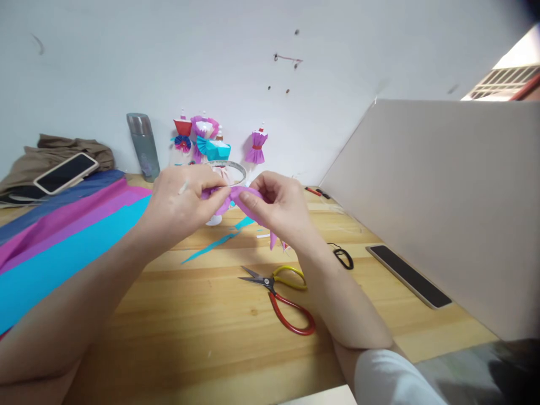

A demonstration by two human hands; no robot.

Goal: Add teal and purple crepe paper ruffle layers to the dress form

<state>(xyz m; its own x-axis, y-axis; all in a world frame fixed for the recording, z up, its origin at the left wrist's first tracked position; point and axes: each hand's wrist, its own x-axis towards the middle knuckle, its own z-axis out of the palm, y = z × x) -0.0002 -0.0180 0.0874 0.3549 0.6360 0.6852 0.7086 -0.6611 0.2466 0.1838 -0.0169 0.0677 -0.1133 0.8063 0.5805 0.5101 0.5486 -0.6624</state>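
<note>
My left hand (pixel 181 197) and my right hand (pixel 282 205) are raised above the table, close together. Between their thumbs and fingers they pinch a piece of purple crepe paper (pixel 248 208), gathered in the middle, with one end hanging below my right hand. A thin pale loop with markings (pixel 236 166) rises behind my left fingertips; whether that hand holds it, I cannot tell. Scissors (pixel 266 282) with one yellow and one red handle lie spread on the table beneath. Turquoise paper strips (pixel 215 246) lie below the hands.
Small dress forms in paper clothes, one in a purple dress (pixel 258 147), stand by the wall. Coloured paper sheets (pixel 84 236), a flask (pixel 143 146) and a phone (pixel 66 173) are on the left. A dark flat device (pixel 409 275) and black cord loop (pixel 345 259) lie right, beside a white panel (pixel 439 197).
</note>
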